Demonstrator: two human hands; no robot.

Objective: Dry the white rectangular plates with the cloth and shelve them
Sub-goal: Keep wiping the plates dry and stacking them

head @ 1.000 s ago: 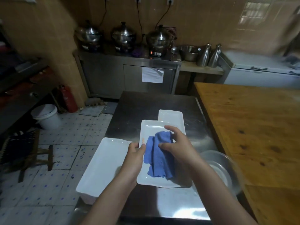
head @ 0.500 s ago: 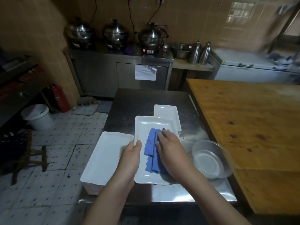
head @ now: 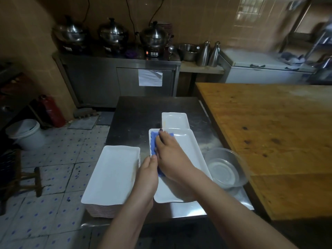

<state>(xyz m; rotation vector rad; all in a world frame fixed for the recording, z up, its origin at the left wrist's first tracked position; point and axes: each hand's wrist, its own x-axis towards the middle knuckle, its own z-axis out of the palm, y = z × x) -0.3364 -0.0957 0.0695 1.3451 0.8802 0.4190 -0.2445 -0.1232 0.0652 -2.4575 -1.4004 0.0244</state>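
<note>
Our left hand [head: 148, 170] grips the plate [head: 190, 150] by its rim; our flat right hand [head: 170, 156] presses the cloth [head: 153, 141] inside it, a bowl [head: 225, 169] just beside.

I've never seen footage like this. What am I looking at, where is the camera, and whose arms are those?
There is no machine here. A person wears a camera on the head, looking down, so the arms are their own. The left hand grips the edge of a white plate over the steel table. The right hand presses a blue cloth flat on that plate to dry it. A stack of plates sits to the left and more plates lie behind. A clear bowl stands to the right, beside a wooden table.
</note>
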